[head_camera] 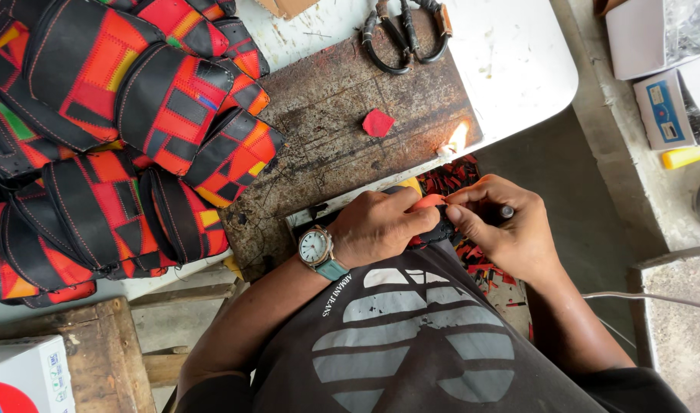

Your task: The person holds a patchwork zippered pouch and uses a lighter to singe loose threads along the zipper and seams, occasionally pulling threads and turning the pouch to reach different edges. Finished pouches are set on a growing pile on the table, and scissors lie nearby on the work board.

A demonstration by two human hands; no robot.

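Pinching tight with the left hand (380,226), fingers curled down over a small orange-and-black stitched leather piece (434,222), thumb tucked under. Meeting it from three o'clock with the right hand (503,226), fingertips closed on the same piece, and gripping a short dark cylindrical tool (506,212) further back between the fingers; hard to tell what kind. Holding the piece dead centre, over the lap, just off the six o'clock edge of the white worktable (518,61).

Both wrists bent inward, knuckles up, forearms coming in from six o'clock. On the left wrist, a round-faced wristwatch with a teal strap (317,248).

Judging the work in hand: probably best done with the pinch kept close to the edge being worked, to stop any slipping, with small finger moves rather than wrist swings, and with fingertips kept well off the flame.

Moving outward now. At twelve o'clock from the hands, a small open flame (457,138), burning at the corner of a dark scorched rectangular board (342,115). On the board, a round red leather scrap (378,122). Further toward twelve, black-handled scissors (403,34). From nine round to eleven o'clock, a heap of black, red and orange patchwork leather pouches (113,130). Just past the knuckles, a litter of red and black offcuts (449,177).
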